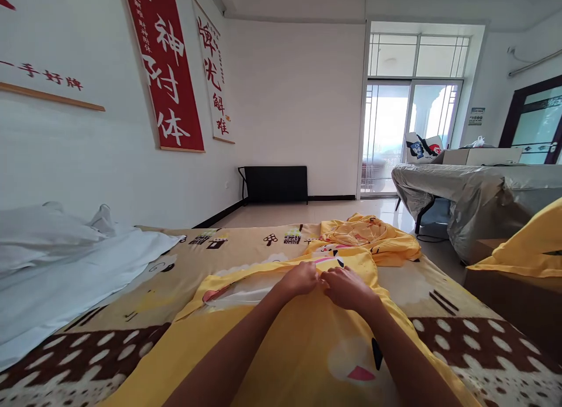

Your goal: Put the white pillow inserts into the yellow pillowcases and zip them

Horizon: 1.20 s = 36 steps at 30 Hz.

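A yellow cloth cover (281,348) with cartoon faces lies spread in front of me. Along its far side is a gap, and white fabric (241,294) shows through it. Both hands meet at this edge, to the right of the gap. The fingers of my left hand (302,279) are closed on the cover's edge. Close against it, my right hand (346,287) pinches the same edge with curled fingers. Whether a zip or fastener sits between the fingertips is too small to make out. Beyond the hands, more yellow fabric (373,237) lies bunched up.
Under the cover is a patterned brown-and-beige blanket (474,342). White cloth (88,260) is heaped at the left. On the right, yellow cloth (527,249) drapes over a brown box (504,296). A plastic-covered table (483,184) and a black folded panel (276,184) stand farther back.
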{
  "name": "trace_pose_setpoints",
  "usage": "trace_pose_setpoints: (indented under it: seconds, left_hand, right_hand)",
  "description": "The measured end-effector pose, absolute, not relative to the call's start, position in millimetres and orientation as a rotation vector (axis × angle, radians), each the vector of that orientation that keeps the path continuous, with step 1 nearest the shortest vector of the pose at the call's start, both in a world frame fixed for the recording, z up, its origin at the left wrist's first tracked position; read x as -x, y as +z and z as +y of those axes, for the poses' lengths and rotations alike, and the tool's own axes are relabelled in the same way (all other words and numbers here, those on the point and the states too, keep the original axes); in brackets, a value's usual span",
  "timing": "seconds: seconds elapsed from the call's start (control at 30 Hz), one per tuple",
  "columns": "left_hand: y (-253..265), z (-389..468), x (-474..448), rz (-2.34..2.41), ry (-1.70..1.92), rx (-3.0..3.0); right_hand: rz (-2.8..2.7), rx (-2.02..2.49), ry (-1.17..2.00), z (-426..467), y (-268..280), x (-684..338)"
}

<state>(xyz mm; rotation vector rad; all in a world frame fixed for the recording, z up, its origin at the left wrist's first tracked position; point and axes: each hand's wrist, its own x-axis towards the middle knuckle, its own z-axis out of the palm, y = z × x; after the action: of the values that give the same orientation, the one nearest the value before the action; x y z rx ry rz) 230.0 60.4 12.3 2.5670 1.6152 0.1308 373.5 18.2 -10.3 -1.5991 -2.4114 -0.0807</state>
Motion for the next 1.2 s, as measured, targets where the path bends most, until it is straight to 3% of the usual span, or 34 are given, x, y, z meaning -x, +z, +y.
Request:
trace_pose_setpoints:
  seconds: [0.37,1.2]
  left_hand:
    - [9.1,43.1,-207.1,1.828,0.147,-2.536]
    - [19.5,57.5,-129.3,1.932,0.204,-2.481]
  right_hand:
    - [-2.112,1.776,-0.075,34.7,-40.4,-343.3]
    - [-1.908,1.828,0.124,32.5,-33.2,-348.0]
